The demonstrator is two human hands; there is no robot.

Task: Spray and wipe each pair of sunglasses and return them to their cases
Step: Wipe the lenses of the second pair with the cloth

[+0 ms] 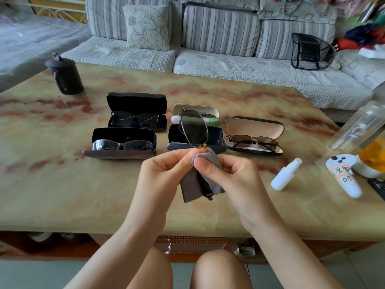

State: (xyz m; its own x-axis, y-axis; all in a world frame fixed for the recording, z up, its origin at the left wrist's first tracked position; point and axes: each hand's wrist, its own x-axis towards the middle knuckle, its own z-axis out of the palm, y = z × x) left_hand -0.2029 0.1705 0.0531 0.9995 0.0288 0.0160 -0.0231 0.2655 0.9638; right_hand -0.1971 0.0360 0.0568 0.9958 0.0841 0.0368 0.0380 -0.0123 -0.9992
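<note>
Looking in through the head camera from my station, I see both hands raised just above the near part of the table (62,184), working on one pair of sunglasses (193,128) held on end. One dark lens in a thin metal frame stands up in the air, and the other hangs below, wrapped in a grey cloth (189,190). The left hand (164,170) pinches the frame near the bridge between thumb and forefinger, its other fingers curled. The right hand (229,174) has thumb and fingers closed on the cloth, pressing it round the lower lens. Behind the hands, five open cases lie in two rows. At the back left a black case (136,101) holds a dark pair (135,119), and in front of it a brown-based case (123,133) holds a silver-framed pair (123,145). In the middle sits a white case (195,108), with a dark blue case (214,134) before it; the raised lens partly hides that one, so I cannot tell what it holds. To the right a beige-lined case (254,126) holds a brown-lensed pair (255,141). A white spray bottle (286,174) lies on its side right of the hands, near a white controller (343,176) with handwritten labels
</note>
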